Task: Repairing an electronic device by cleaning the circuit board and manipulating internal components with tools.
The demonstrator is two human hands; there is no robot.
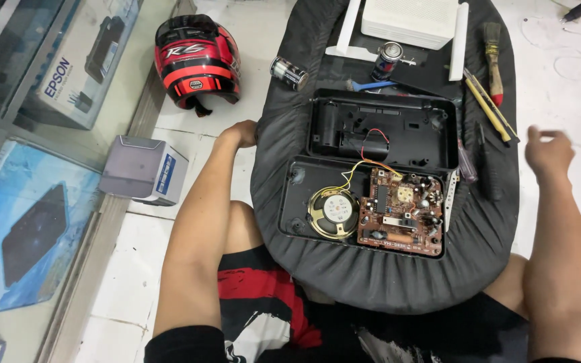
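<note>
Head view: opened radio casing (371,175) is laid flat on a black cushion (384,269) over the lap, so that circuit board (401,212) and speaker (333,212) are exposed.
Left hand (242,132): curled on the cushion edge; fingers hidden, grip cannot be told.
Right hand (549,153): blurred, raised near the screwdrivers (489,107); apparently nothing is held.

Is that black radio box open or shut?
Open. The black radio case lies split in two halves, showing its brown circuit board, round speaker and coloured wires.
</note>
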